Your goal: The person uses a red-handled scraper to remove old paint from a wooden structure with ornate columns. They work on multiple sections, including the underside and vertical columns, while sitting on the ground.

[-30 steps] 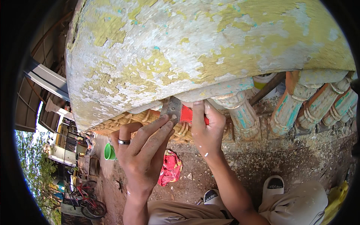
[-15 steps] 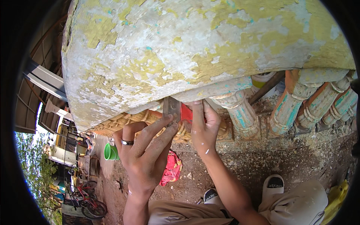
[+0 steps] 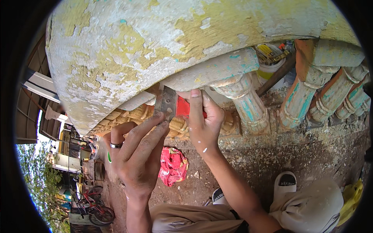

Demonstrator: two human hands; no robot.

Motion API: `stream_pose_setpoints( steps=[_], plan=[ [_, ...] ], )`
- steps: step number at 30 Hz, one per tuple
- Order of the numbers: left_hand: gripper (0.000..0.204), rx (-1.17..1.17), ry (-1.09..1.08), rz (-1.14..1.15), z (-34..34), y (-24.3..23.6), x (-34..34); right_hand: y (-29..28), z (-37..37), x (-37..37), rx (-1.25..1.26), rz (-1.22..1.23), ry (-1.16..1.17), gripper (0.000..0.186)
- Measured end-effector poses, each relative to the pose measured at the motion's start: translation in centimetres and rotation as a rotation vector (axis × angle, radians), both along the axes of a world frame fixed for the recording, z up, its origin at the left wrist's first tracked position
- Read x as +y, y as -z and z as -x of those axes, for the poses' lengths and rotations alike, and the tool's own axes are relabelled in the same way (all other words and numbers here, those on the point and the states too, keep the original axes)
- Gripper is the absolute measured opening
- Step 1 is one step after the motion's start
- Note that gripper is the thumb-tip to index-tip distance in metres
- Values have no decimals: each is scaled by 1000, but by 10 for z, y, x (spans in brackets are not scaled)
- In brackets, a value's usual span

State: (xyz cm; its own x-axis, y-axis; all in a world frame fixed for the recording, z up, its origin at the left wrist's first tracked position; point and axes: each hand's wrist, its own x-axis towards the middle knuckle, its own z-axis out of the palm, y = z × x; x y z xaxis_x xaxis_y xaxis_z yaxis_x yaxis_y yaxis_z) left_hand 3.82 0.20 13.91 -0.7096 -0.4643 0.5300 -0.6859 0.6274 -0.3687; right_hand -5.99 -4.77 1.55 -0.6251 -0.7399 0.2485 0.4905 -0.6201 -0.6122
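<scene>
Head view — the right hand [image 3: 206, 118], closed, is gripping the red scraper [image 3: 182, 107]. The left hand [image 3: 138, 155], half open, is touching its blade [image 3: 166, 101] — whether pinching, I cannot tell.

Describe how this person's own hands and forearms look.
The left hand wears a shiny silver-and-dark metal ring on one finger. The right hand has small white specks near the wrist. Neither hand wears a glove, and no sleeves cover the wrists.
</scene>
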Motion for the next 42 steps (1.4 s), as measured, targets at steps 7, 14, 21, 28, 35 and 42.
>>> stream_pose_setpoints(
  steps=[7, 14, 21, 28, 35, 42],
  plan=[
    [27, -16, -17, 15, -2, 3, 2, 3, -6, -1, 33, -4, 95, 38],
    [28, -2, -8, 18, -2, 4, 3, 6, -9, -3, 53, 9, 156, 37],
    [33, -25, 6, -3, -2, 2, 7, 6, -9, 1, 23, 13, 117, 37],
    [27, -15, -5, 52, -4, 4, 1, 6, 2, -11, 115, 40, 115, 31],
    [27, -53, -18, -1, 3, 4, 6, 10, -11, -7, -422, 31, -467, 45],
    [28, -179, -32, -172, -4, 4, 23, 39, 8, 27, -97, -11, -308, 26]
  ],
)
